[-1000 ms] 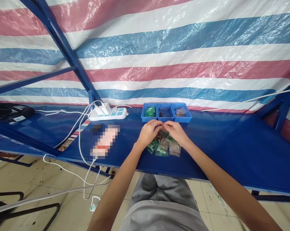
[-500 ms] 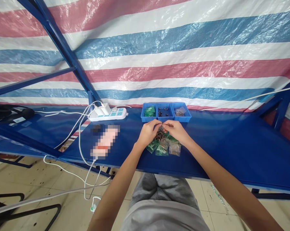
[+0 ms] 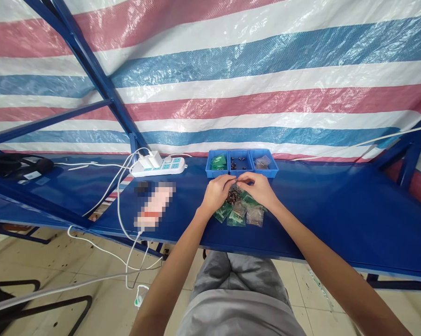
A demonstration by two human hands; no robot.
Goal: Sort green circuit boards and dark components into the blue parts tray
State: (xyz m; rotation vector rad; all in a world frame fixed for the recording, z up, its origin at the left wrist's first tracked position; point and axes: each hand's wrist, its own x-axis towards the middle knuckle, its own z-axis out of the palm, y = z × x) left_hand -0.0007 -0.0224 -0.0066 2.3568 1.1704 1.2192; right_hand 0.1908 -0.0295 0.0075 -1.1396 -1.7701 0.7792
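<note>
My left hand (image 3: 215, 192) and my right hand (image 3: 257, 187) meet fingertip to fingertip just in front of the bins. Both are closed in a pinch around something small and dark, too tiny to name. Beneath them lies a heap of small dark parts (image 3: 234, 196), partly covered by my fingers. Around the heap are green packets (image 3: 237, 217) and a clear bag (image 3: 255, 216) with thin pieces inside. Behind my hands stand three joined blue bins: the left bin (image 3: 212, 173) holds green packets, the middle bin (image 3: 241, 174) a few dark parts, the right bin (image 3: 269, 173) clear bags.
A white power strip (image 3: 158, 171) with plugged-in chargers stands at the back left, its white cables trailing over the table edge. A blurred pink object (image 3: 155, 205) lies left of my hands. Blue frame bars (image 3: 91, 65) and a striped sheet (image 3: 252, 102) rise behind the blue table (image 3: 329, 210).
My fingers have shifted slightly against each other, still pinched together over the heap. The whole view has moved a little; the bins and packets look the same.
</note>
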